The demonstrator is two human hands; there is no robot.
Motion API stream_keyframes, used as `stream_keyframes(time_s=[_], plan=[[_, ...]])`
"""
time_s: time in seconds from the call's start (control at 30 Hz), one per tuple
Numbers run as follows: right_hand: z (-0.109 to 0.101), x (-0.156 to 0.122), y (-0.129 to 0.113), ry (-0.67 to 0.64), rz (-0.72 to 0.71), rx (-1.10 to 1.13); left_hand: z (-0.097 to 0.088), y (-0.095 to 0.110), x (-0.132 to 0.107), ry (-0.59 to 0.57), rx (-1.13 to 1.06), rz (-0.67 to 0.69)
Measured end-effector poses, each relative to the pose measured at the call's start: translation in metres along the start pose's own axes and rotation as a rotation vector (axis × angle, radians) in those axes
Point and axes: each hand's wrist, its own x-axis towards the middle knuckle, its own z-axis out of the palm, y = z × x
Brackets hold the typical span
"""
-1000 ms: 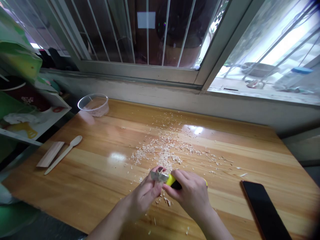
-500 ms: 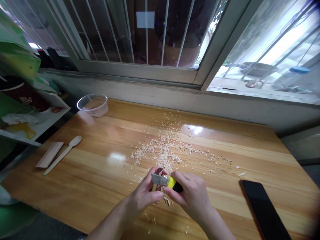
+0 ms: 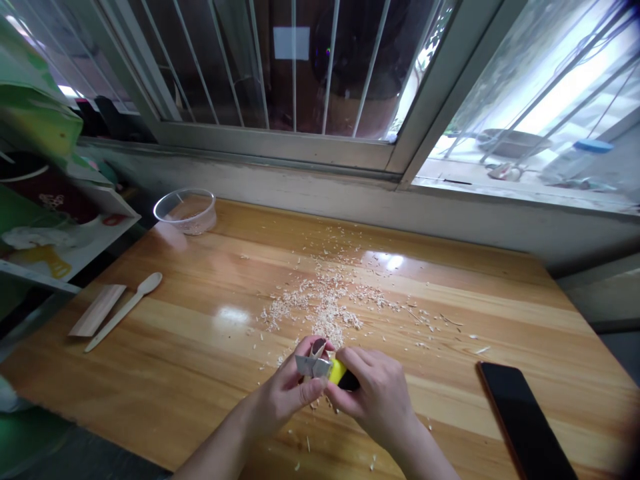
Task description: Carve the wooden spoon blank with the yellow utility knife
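My left hand (image 3: pixel 289 390) is closed around a small piece of wood (image 3: pixel 319 347) with a dark reddish-brown end, mostly hidden by the fingers and blade. In my right hand (image 3: pixel 379 383) is a yellow and black utility knife (image 3: pixel 338 372). Its wide metal blade points left and lies across the wood, where a thin pale sliver stands up against it. My left thumb is close beneath the blade. Pale wood shavings (image 3: pixel 330 313) are scattered over the tabletop just beyond both hands, with a few more below them.
The wooden table (image 3: pixel 200 373) stands against a barred window. A wooden spoon (image 3: pixel 125 310) and a flat wood strip (image 3: pixel 99 310) lie at the left. A clear plastic bowl (image 3: pixel 186 213) sits at the back left corner, and a phone (image 3: pixel 525 420) lies at the right.
The knife and right hand have shifted slightly left and down. The blade now reaches farther across the wood, and a raised sliver shows at it.
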Motion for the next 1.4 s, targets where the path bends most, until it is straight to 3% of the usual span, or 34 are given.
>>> stream_keyframes(time_s=[0.33, 0.73, 1.1, 1.4], plan=[[0.001, 0.0, -0.003, 0.035, 0.016, 0.047, 0.003, -0.005, 0.0, -0.02, 0.028, 0.092], [0.002, 0.004, 0.001, -0.046, 0.054, 0.083, 0.0, -0.004, 0.005, 0.062, 0.097, 0.048], [0.009, 0.003, 0.006, -0.109, 0.083, 0.158, -0.004, -0.009, 0.01, 0.061, 0.156, 0.031], [0.015, 0.001, 0.001, -0.054, 0.16, 0.201, -0.003, -0.011, 0.012, 0.112, 0.252, 0.183]])
